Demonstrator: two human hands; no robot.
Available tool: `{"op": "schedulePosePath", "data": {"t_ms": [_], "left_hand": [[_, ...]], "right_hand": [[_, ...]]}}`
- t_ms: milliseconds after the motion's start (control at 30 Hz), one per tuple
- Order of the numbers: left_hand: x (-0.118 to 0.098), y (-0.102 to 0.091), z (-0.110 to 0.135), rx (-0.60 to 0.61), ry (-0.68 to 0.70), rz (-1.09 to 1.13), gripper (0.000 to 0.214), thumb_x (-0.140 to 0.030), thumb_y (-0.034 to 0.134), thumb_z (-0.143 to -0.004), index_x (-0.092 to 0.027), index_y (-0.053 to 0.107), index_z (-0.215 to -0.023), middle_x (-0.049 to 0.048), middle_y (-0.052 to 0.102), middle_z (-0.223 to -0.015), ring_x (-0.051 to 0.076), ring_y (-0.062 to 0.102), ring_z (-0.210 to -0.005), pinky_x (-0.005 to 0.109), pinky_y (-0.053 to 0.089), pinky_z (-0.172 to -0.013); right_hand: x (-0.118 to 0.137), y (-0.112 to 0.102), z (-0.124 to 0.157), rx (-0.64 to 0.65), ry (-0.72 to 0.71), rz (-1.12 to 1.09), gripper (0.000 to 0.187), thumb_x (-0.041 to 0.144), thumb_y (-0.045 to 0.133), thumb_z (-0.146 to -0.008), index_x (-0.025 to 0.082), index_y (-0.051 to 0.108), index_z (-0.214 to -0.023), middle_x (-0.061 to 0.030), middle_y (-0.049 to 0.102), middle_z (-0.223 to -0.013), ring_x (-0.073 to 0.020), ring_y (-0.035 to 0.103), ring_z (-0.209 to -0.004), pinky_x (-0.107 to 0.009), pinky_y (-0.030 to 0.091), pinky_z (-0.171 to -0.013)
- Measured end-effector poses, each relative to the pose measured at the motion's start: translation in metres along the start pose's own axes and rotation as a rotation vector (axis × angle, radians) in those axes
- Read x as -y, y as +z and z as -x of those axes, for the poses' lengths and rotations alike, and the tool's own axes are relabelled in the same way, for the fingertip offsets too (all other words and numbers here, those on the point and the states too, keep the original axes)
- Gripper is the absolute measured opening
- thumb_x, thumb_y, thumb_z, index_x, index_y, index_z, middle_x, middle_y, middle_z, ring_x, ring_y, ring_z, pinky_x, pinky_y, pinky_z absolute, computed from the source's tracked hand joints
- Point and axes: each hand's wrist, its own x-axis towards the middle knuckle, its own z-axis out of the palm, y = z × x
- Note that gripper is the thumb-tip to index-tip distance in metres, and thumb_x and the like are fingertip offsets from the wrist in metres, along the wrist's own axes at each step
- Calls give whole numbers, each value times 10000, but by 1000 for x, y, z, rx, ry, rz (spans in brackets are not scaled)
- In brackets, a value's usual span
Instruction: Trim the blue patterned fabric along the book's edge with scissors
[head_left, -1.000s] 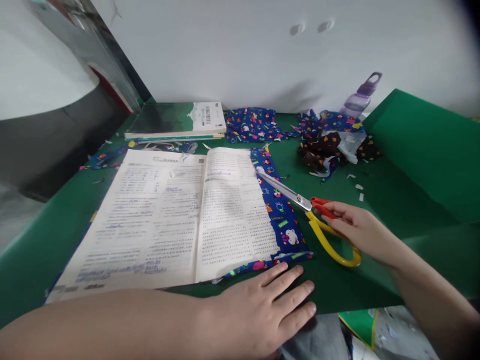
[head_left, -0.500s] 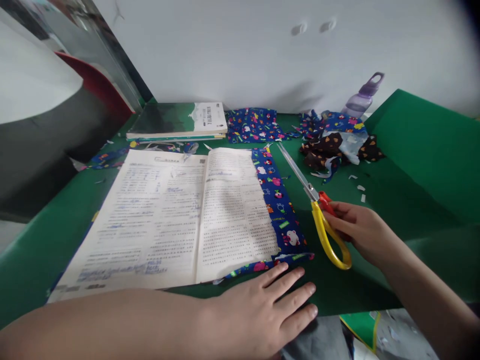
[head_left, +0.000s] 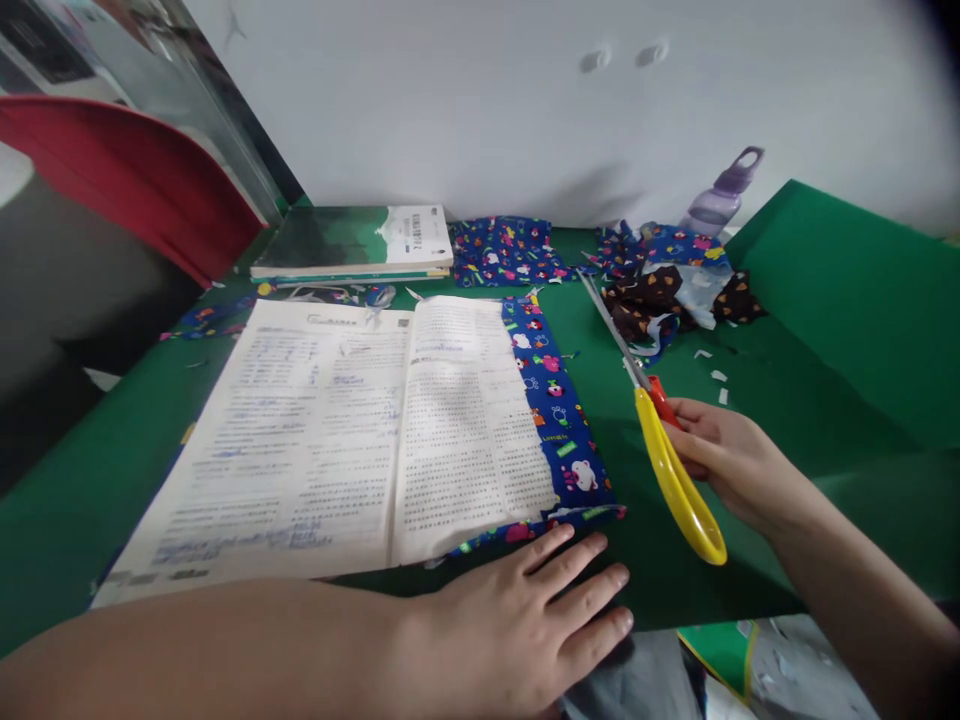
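Observation:
My right hand (head_left: 724, 455) grips a pair of scissors (head_left: 680, 480) by the red and yellow handles, its blades together and angled up and away to the left. Flat at the table's near edge lies my left hand (head_left: 517, 615), fingers spread, fingertips just below the lower right corner of an open book (head_left: 330, 430). Blue patterned fabric (head_left: 559, 400) runs along the book's right edge, and a strip of it is folded along the bottom right edge. Printed text with blue handwriting covers the left page. My left forearm crosses in front of the book's lower edge.
Stacked books (head_left: 352, 240) lie at the back left. Blue patterned fabric (head_left: 506, 250) and brown scraps (head_left: 637, 305) sit along the back, with a purple bottle (head_left: 716, 205) behind. White paper bits (head_left: 718, 376) lie right of the scissors. A green panel (head_left: 862, 300) rises at right.
The scissors have turned and shifted slightly right in my right hand, their tips now nearer the fabric scraps. My left hand stays put. At far left, a pale shape has moved away, showing more red chair.

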Motion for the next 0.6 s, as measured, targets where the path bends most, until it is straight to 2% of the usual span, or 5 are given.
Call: {"op": "schedulePosePath", "data": {"t_ms": [167,367,467,600], "left_hand": [[1,-1,0,13,14,-2,550,-416,347,-937,-79,336,-1370,151,297,-1442,345,230,-1337,477,210,-1087],[1,-3,0,1,10,10,555,-415,399,-919,-83,353,-1361,148,306,-1440,340,239,-1335,470,230,-1081],[1,-4,0,-21,8,17,560,-424,433,-904,-82,380,-1344,152,323,-1431,333,259,-1329,467,241,-1078],[1,-5,1,-21,5,16,556,-433,420,-908,-90,381,-1344,144,323,-1433,326,256,-1332,460,246,-1077]], "right_hand": [[0,1,2,6,-28,-46,302,442,574,-789,197,544,-962,35,359,-649,-70,209,-519,-223,165,-421],[1,5,1,87,-43,-14,466,460,708,-655,198,522,-993,7,437,-730,-86,331,-589,-219,240,-457],[2,6,1,75,-47,-77,464,479,710,-641,198,527,-962,8,437,-725,-87,336,-578,-224,247,-449],[4,6,2,94,-65,-117,443,468,714,-636,212,514,-936,13,430,-749,-101,375,-619,-233,329,-514]]}}
